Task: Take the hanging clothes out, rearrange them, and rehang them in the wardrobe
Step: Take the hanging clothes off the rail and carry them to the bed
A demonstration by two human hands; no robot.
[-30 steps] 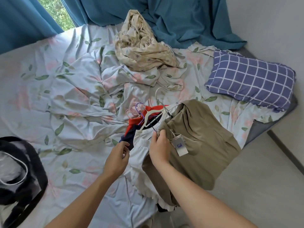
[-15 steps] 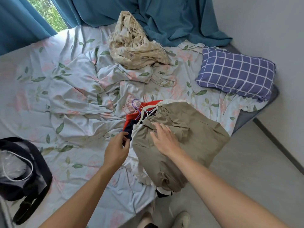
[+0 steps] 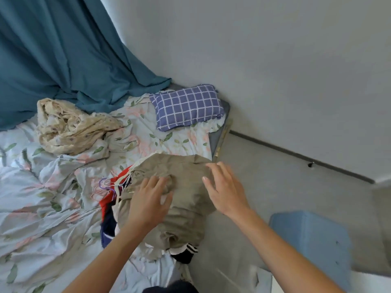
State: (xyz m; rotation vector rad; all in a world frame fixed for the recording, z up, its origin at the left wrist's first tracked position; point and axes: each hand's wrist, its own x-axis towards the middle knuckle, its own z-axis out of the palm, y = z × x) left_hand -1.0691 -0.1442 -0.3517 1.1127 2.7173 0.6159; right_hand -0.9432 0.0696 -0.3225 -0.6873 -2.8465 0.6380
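We press our open left hand (image 3: 148, 203) flat on the khaki garment (image 3: 182, 187) topping the clothes pile at the bed (image 3: 42, 208) edge; our right hand (image 3: 227, 192), fingers spread, hovers at its right side.

We see two bare forearms entering from the bottom edge of the head view, with no sleeve, cuff, watch or bracelet on either one up to where they leave the picture. Our left hand (image 3: 148, 203) and our right hand (image 3: 227, 190) are ungloved, and we see no rings on the fingers that show. At the bottom edge, between the forearms, sits a dark rounded shape that we cannot identify.
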